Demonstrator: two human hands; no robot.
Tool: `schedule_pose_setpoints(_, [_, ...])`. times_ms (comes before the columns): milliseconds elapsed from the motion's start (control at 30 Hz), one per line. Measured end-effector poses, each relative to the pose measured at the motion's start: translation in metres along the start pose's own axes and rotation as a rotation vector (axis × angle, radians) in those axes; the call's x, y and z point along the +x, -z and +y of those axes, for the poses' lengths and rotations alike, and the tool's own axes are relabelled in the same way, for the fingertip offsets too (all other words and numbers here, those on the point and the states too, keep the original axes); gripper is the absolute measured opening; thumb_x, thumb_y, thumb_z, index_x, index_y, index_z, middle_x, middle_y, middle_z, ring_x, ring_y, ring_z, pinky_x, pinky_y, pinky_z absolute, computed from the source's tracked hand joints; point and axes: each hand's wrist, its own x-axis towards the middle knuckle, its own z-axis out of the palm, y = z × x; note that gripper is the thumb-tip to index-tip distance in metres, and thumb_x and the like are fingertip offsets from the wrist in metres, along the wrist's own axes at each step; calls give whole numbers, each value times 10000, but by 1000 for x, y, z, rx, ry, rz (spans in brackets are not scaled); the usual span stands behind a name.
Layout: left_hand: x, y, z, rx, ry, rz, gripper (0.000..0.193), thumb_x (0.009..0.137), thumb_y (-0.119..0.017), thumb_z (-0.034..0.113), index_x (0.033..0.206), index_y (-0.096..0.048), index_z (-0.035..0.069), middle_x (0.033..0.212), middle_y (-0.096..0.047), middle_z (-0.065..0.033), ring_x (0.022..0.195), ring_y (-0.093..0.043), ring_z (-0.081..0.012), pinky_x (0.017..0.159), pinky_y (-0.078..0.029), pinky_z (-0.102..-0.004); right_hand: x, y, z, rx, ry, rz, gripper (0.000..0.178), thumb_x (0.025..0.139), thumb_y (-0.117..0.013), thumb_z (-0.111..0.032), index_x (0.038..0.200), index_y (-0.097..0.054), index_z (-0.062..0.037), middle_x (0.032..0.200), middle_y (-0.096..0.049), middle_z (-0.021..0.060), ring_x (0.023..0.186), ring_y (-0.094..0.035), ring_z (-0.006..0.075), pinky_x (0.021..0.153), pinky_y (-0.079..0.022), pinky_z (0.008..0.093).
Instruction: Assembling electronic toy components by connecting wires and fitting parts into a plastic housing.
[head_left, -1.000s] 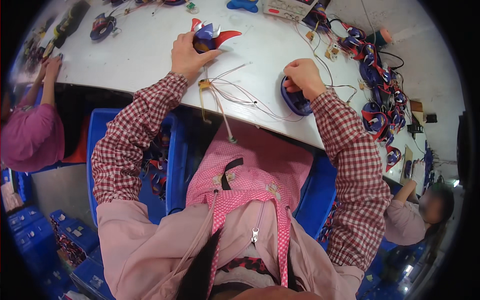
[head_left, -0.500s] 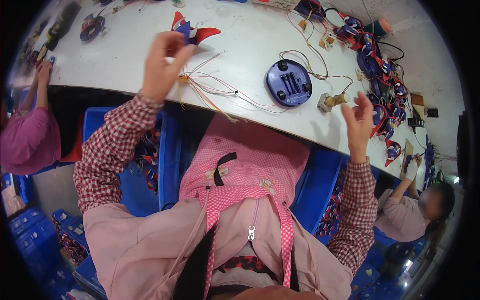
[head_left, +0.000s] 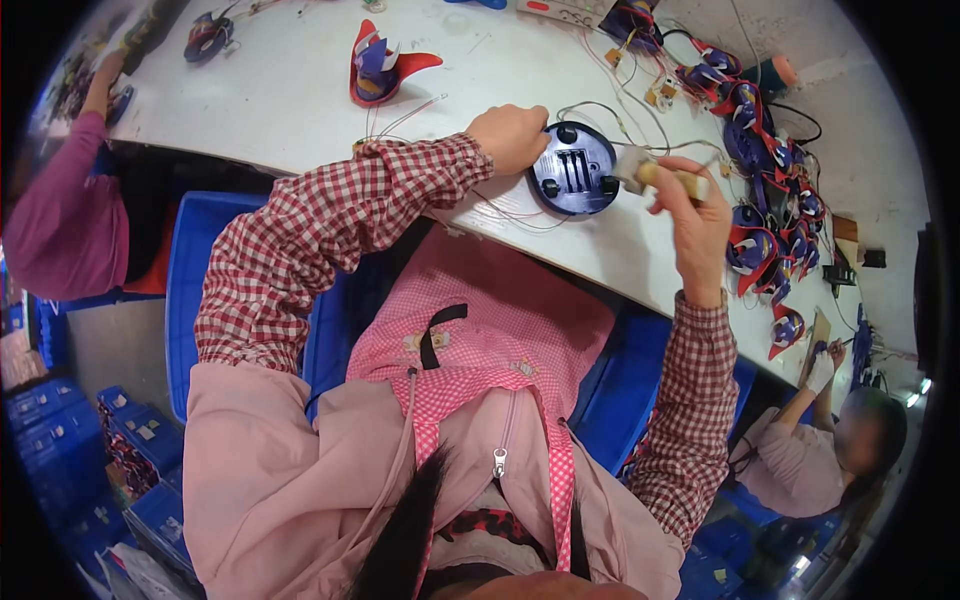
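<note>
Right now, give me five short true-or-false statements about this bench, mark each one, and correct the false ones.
1. The right hand holds a small block with a yellowish cylinder. True.
2. The round dark base lies with its slotted side up. True.
3. The lone red-and-purple piece sits to the right of the base. False: it sits to the left.
4. The left hand is on that red-and-purple piece. False: it is at the base's left rim.
5. Both forearms wear checked sleeves. True.
</note>
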Motion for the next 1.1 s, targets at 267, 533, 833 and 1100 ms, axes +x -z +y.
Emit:
schedule_pose_setpoints(267, [-3, -5, -3, 118, -114, 125, 213, 875, -487, 259, 903, -618, 93, 745, -645, -146, 697, -624, -355, 636, -492, -462, 0, -60, 16, -392, 469, -123, 185, 816, -693, -52, 972, -608, 0, 891, -608, 45, 711, -572, 95, 627, -465, 220])
schedule_pose_setpoints(533, [-9, -6, -6, 64, -191, 181, 200, 875, -490, 234, 865, -602, 69, 718, -632, -152, 665, -619, -357, 608, -492, -458, -15, -74, 13, -510, 544, -127, 227, 766, -738, -93, 919, -593, -8, 858, -576, 99, 733, -620, 227, 630, -508, 303])
schedule_pose_setpoints(833, [-7, -10, -6, 61, -191, 170, 203, 872, -494, 217, 807, -571, 40, 685, -617, -174, 644, -612, -370, 591, -490, -463, -7, -80, 12, -599, 471, -115, 165, 779, -702, -86, 853, -575, -12, 799, -586, 94, 678, -588, 194, 602, -472, 287])
schedule_pose_setpoints(1100, [-9, 4, -12, 68, -188, 181, 268, 883, -532, 264, 959, -619, 22, 695, -623, -178, 690, -627, -350, 642, -501, -425, 3, -78, 28, -471, 357, -104, 166, 764, -697, -102, 846, -580, -17, 762, -572, 119, 651, -580, 246, 595, -462, 333])
